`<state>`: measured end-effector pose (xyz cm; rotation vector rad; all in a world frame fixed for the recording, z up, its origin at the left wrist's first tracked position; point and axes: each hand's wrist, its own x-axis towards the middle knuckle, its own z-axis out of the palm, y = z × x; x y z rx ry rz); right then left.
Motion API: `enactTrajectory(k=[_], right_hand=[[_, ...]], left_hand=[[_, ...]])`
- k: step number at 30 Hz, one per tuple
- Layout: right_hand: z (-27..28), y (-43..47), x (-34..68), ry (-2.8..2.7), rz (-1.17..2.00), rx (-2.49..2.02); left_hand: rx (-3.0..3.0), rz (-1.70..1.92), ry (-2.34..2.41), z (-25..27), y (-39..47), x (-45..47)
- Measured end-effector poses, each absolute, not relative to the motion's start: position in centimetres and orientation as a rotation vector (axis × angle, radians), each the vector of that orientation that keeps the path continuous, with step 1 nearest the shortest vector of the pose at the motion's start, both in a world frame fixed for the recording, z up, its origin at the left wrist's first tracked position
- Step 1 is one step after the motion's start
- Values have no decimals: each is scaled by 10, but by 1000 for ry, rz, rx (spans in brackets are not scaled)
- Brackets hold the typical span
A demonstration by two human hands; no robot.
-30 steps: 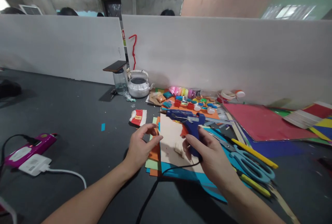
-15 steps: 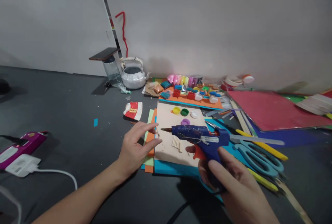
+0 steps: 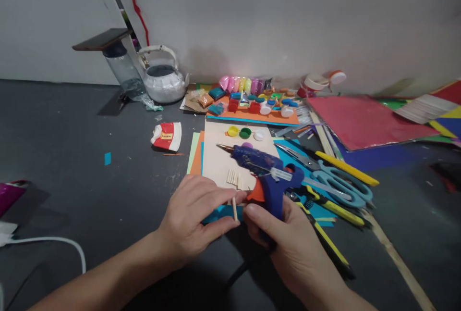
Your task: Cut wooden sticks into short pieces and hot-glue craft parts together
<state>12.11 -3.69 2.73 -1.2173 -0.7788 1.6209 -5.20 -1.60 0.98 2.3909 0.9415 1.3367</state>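
A short wooden stick [image 3: 235, 210] is pinched by its ends between the thumb and fingers of my left hand [image 3: 192, 215]. My right hand [image 3: 291, 239] grips a blue glue gun [image 3: 260, 163] by its handle, close beside the left fingertips. Its nozzle points left, and a glue stick juts from the back. Beneath the gun lies a pale sheet [image 3: 218, 152] on coloured paper. Several short wooden pieces [image 3: 233, 176] lie side by side on it, near yellow, green [image 3: 245, 133], white and purple caps.
Blue-handled scissors [image 3: 334, 181], a yellow cutter [image 3: 347, 168] and yellow-black pliers [image 3: 329, 241] lie at the right. Paint pots [image 3: 255, 107] and clay packs stand behind the sheet. A white kettle [image 3: 163, 85] and a clear bottle [image 3: 126, 75] stand back left. Red paper [image 3: 370, 118] is at the right.
Both hands have come closer together and nearer to me; the stick and glue gun moved with them. The gun's nozzle is now above the left hand. The camera view has shifted downward.
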Motion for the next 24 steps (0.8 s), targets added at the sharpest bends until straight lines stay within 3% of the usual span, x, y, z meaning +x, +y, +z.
enactTrajectory(k=[14,24], right_hand=[[25,-38,115,-705,1665,-1225],[38,-35,144,-854,1363,-1262]], left_hand=[[2442,1280,925,10,-19,-52],[1763,1459,1064,4,-11,-60]])
